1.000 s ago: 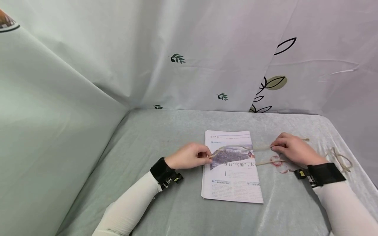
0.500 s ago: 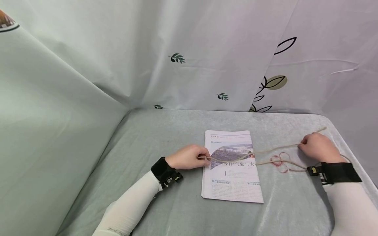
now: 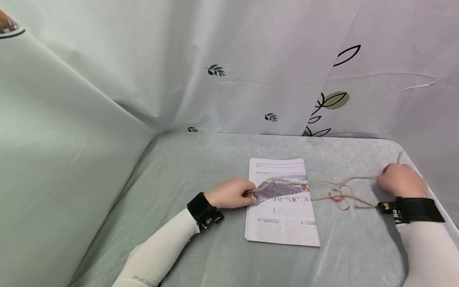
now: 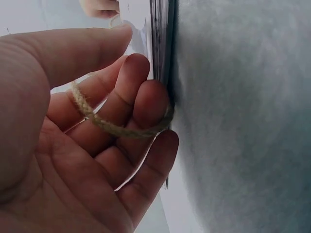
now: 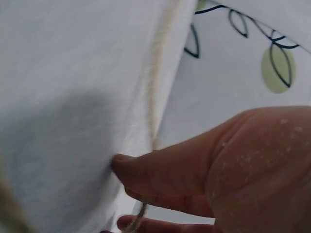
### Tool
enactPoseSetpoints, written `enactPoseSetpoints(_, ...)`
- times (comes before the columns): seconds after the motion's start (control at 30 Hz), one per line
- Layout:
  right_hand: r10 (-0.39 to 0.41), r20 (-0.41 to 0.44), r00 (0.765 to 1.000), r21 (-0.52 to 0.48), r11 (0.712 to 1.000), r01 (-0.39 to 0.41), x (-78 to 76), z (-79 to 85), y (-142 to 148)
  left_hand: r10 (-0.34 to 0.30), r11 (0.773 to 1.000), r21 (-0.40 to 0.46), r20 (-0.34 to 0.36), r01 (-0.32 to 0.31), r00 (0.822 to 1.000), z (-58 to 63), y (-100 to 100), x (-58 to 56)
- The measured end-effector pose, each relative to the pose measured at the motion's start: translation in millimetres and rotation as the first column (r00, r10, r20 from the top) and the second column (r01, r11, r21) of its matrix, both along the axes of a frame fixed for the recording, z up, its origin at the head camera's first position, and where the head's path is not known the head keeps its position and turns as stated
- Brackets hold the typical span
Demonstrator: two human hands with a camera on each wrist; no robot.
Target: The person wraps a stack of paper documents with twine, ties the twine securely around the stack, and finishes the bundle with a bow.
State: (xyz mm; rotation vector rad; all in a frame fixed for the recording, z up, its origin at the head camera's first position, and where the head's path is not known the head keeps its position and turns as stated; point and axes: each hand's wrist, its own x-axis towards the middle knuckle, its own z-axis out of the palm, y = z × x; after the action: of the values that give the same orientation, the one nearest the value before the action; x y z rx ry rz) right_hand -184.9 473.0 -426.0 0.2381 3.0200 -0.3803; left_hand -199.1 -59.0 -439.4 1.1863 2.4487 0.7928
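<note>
A folded newspaper lies on the cloth-covered table. A tan jute cord runs across its top, and a second strand comes out at the paper's right edge. At the left edge my left hand has its fingers curled round the cord; in the left wrist view the cord bends across these fingers beside the stacked sheets, thumb apart. Far to the right, my right hand pinches the cord between thumb and fingers, an end sticking up past it. In the right wrist view the cord passes behind the thumb.
Several thin reddish rings, like rubber bands, lie right of the newspaper, under the lower strand. The table's right edge is close by my right hand. A pale leaf-patterned curtain hangs behind the table and along its left side.
My right hand has moved right, drawing the upper strand out toward the table's right edge. The strand over the newspaper sagged, then bowed upward again. My left hand has barely moved.
</note>
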Motion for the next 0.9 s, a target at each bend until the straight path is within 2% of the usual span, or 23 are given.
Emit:
enactPoseSetpoints(0.13,0.051,0.008,0.999,-0.014,0.999,-0.051,2.0,9.2,-7,0.001,1.0,-0.009,-0.01,-0.001,1.0,-1.0,1,0.8)
enactPoseSetpoints(0.23,0.13,0.04,0.991,-0.01,0.991,-0.13,0.6,18.2,-12,0.01,1.0,-0.01,-0.023,-0.01,1.0,-0.7,1,1.0)
enactPoseSetpoints(0.3,0.199,0.078,0.977,-0.008,0.98,-0.199,-1.0,22.7,-15,0.015,1.0,-0.006,-0.032,-0.015,0.999,-0.7,1,1.0)
enactPoseSetpoints(0.4,0.307,0.14,0.941,-0.068,0.952,-0.3,-1.4,24.6,-21,0.018,1.0,0.005,-0.046,-0.017,0.999,-0.8,2,0.9)
enactPoseSetpoints(0.53,0.457,0.173,0.872,-0.26,0.875,-0.407,0.5,19.8,-29,0.026,1.0,0.013,-0.059,-0.026,0.998,-0.9,2,0.7)
enactPoseSetpoints(0.67,0.549,0.197,0.812,-0.428,0.794,-0.433,2.4,13.8,-35,0.044,0.999,0.009,-0.067,-0.044,0.997,-1.2,3,1.2)
enactPoseSetpoints(0.73,0.569,0.226,0.791,-0.476,0.773,-0.419,3.3,11.4,-37,0.054,0.999,0.004,-0.067,-0.053,0.996,-1.1,3,1.5)
enactPoseSetpoints(0.8,0.562,0.27,0.782,-0.501,0.775,-0.385,4.3,9.9,-38,0.063,0.998,-0.002,-0.068,-0.064,0.996,-1.3,3,1.5)
enactPoseSetpoints(0.9,0.525,0.319,0.789,-0.493,0.803,-0.335,5.5,8.0,-40,0.073,0.997,-0.005,-0.075,-0.073,0.995,-1.7,3,1.0)
